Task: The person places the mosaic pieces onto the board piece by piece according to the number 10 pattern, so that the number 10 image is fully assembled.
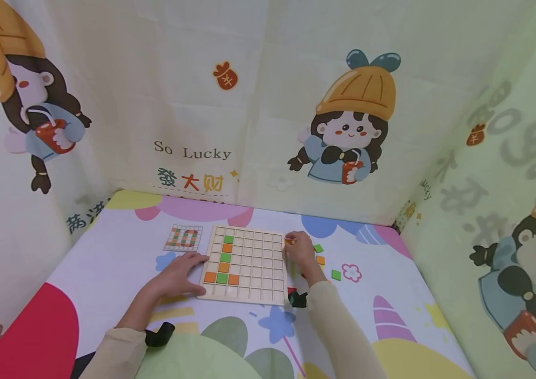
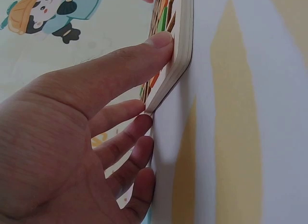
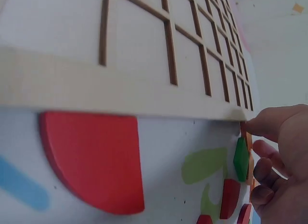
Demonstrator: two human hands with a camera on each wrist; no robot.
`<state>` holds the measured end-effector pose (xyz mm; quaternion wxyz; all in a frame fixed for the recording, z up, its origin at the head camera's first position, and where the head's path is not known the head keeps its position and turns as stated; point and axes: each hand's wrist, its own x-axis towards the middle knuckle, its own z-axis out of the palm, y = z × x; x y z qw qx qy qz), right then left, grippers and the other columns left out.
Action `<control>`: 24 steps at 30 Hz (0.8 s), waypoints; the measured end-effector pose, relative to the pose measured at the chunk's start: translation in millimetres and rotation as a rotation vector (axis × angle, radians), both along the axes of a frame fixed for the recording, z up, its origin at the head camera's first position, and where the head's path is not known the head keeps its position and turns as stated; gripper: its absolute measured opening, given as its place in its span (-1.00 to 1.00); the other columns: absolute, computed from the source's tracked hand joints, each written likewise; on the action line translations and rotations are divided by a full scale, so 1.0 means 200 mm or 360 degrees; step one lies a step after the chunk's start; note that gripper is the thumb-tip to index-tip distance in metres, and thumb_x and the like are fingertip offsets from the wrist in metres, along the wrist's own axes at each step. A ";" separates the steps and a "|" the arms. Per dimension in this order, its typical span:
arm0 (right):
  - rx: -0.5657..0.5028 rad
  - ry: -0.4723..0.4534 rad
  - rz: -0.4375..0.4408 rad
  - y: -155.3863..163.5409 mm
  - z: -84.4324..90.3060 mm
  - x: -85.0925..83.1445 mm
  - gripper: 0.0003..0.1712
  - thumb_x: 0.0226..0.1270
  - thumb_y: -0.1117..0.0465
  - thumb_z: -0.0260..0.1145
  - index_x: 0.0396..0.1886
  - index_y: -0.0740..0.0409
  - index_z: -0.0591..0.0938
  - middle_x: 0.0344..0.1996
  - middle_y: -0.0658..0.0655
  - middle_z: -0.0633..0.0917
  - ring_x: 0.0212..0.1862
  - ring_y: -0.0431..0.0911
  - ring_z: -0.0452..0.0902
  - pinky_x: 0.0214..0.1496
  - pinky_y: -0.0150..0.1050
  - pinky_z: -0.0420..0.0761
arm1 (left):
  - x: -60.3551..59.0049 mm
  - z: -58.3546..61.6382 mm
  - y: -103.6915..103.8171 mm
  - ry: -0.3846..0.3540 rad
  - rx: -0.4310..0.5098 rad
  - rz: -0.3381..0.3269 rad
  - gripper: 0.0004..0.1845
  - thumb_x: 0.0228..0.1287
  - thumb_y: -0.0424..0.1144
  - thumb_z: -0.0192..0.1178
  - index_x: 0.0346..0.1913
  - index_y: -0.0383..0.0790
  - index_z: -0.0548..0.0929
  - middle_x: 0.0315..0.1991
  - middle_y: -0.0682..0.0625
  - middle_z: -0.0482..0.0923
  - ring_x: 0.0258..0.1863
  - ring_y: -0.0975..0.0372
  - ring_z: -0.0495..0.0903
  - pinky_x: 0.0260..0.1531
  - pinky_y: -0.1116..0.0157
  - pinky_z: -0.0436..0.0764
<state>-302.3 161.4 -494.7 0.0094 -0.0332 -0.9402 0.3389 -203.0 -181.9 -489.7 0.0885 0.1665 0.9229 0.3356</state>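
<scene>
A wooden grid board lies on the table, with green and orange square tiles in its left columns. My left hand rests at the board's left edge. In the left wrist view, its thumb lies on the rim and the other fingers, relaxed, reach along the side. By the upper right edge, my right hand pinches a small orange piece, mostly covered by the fingers. Close to that hand, the right wrist view has a green tile and a red quarter-round piece beside the rim.
A printed pattern card lies left of the board. Loose green and orange tiles are scattered to the right of my right hand. Patterned cloth walls stand behind and at both sides of the table.
</scene>
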 end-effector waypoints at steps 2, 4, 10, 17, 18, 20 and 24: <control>0.0042 -0.0025 0.0010 0.01 0.00 -0.01 -0.66 0.27 0.27 0.32 0.05 0.12 0.64 0.07 0.17 0.57 0.08 0.05 0.45 0.23 -0.02 0.50 | 0.00 0.00 0.00 -0.0002 -0.0003 0.0001 -0.12 -0.10 -0.05 0.52 0.34 -0.18 0.41 0.35 -0.25 0.28 0.28 -0.18 0.28 0.22 -0.20 0.33; 0.0086 -0.0035 0.0022 0.02 -0.01 -0.01 -0.64 0.27 0.25 0.34 0.07 0.12 0.63 0.08 0.17 0.57 0.11 0.05 0.45 0.26 -0.02 0.49 | 0.00 0.00 0.00 -0.0005 -0.0006 0.0003 -0.12 -0.10 -0.05 0.52 0.34 -0.18 0.42 0.35 -0.25 0.27 0.29 -0.19 0.28 0.22 -0.21 0.33; 0.0141 -0.0051 0.0030 0.02 0.00 -0.01 -0.67 0.28 0.21 0.35 0.04 0.13 0.65 0.05 0.16 0.57 0.07 0.04 0.46 0.24 -0.04 0.52 | 0.00 0.00 0.00 -0.0011 -0.0005 0.0013 -0.12 -0.10 -0.04 0.53 0.34 -0.16 0.42 0.35 -0.23 0.28 0.29 -0.17 0.29 0.22 -0.20 0.34; 0.0235 -0.0050 0.0031 0.05 0.01 -0.01 -0.68 0.23 0.15 0.40 -0.05 0.18 0.66 -0.10 0.16 0.61 -0.08 0.01 0.46 0.08 -0.09 0.56 | 0.00 0.00 0.00 0.0002 -0.0012 0.0015 -0.13 -0.11 -0.05 0.53 0.34 -0.16 0.42 0.34 -0.23 0.29 0.28 -0.17 0.29 0.22 -0.19 0.34; 0.0248 -0.0054 0.0028 0.05 0.01 -0.01 -0.67 0.21 0.14 0.41 -0.07 0.18 0.66 -0.12 0.15 0.61 -0.10 0.01 0.46 0.05 -0.11 0.56 | 0.00 0.00 0.00 0.0002 -0.0012 0.0013 -0.13 -0.11 -0.04 0.53 0.34 -0.16 0.42 0.34 -0.23 0.29 0.28 -0.17 0.29 0.22 -0.19 0.35; 0.0259 -0.0064 0.0023 0.06 0.01 -0.01 -0.66 0.18 0.11 0.44 -0.09 0.18 0.66 -0.16 0.14 0.61 -0.13 0.00 0.46 0.01 -0.14 0.56 | 0.00 -0.01 0.00 0.0000 -0.0011 0.0017 -0.12 -0.11 -0.04 0.53 0.34 -0.16 0.42 0.34 -0.23 0.29 0.28 -0.16 0.29 0.22 -0.19 0.35; 0.0226 -0.0074 0.0005 0.06 0.01 -0.01 -0.63 0.15 0.07 0.46 -0.11 0.17 0.66 -0.19 0.13 0.61 -0.14 -0.01 0.47 -0.04 -0.18 0.57 | 0.00 -0.01 0.00 -0.0010 -0.0007 0.0020 -0.12 -0.10 -0.03 0.52 0.35 -0.16 0.41 0.36 -0.22 0.27 0.29 -0.17 0.28 0.23 -0.20 0.34</control>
